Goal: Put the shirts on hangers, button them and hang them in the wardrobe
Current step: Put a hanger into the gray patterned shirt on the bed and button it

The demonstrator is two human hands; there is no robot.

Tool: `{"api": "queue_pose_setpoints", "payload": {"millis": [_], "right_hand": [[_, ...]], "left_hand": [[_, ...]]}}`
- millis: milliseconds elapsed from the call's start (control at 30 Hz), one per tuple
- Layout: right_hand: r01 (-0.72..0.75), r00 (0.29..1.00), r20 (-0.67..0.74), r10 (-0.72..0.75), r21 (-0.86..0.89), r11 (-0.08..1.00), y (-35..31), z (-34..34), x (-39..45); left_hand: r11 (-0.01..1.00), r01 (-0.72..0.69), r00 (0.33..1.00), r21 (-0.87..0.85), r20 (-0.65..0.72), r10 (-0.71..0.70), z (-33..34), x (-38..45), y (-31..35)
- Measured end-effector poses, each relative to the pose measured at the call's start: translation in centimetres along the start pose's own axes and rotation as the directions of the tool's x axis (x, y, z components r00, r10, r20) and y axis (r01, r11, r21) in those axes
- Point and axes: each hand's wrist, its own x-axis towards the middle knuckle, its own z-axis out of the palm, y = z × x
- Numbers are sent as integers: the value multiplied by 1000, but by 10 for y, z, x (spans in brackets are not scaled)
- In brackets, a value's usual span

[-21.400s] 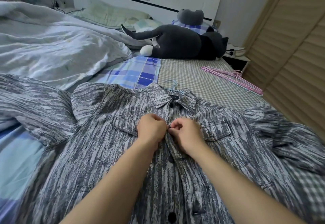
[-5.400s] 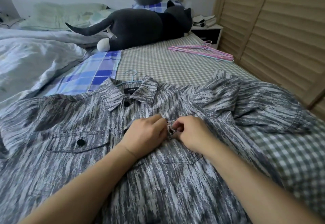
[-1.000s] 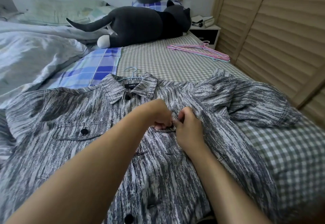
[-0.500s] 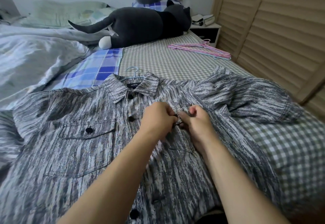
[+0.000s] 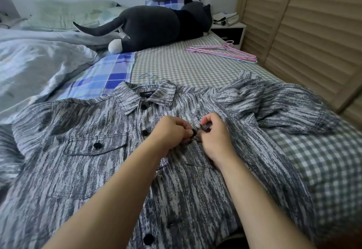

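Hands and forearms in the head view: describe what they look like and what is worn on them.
Both forearms are bare from the bottom edge of the picture up to the wrists: no sleeves, cuffs or gloves show. The left hand and the right hand carry no watch, bracelet or ring that can be seen. The fingernails that show look short and unpainted. No markings are visible.
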Motion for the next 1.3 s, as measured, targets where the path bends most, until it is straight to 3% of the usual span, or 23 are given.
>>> {"api": "queue_pose_setpoints", "payload": {"millis": [133, 300, 433, 633, 800, 933, 1067, 1133, 1200, 1300], "right_hand": [[24, 988, -147, -49, -170, 985, -5, 6, -4], [-18, 998, -67, 3, -226, 974, 0, 0, 2], [27, 1000, -9, -29, -229, 973, 0, -5, 1], [13, 997, -68, -39, -344, 939, 4, 4, 1], [69, 993, 117, -2, -573, 816, -15, -4, -33], [162, 941, 316, 125, -741, 651, -35, -22, -94], [366, 880, 470, -66, -583, 725, -64, 0, -140], [439, 842, 533, -86, -583, 683, -61, 26, -154], [440, 858, 506, -86, -640, 630, -47, 41, -161], [356, 918, 369, -147, -600, 717, -30, 36, -154]], "left_hand": [[957, -197, 971, 211, -96, 220, 11, -6, -12], [890, -285, 933, 357, -109, 343, 17, -9, -21], [910, -284, 937, 302, -116, 331, 16, -7, -24], [950, -222, 950, 218, -173, 261, 14, -12, -21], [991, -124, 987, 58, -96, 129, -20, -86, -22], [933, -56, 966, 355, -217, 140, -66, -179, -72], [859, -27, 977, 511, -169, 131, -75, -218, -101], [796, -50, 979, 604, -130, 159, -71, -221, -109], [742, -55, 981, 668, -100, 163, -69, -220, -116], [678, -61, 994, 732, -20, 111, -71, -224, -122]]}}
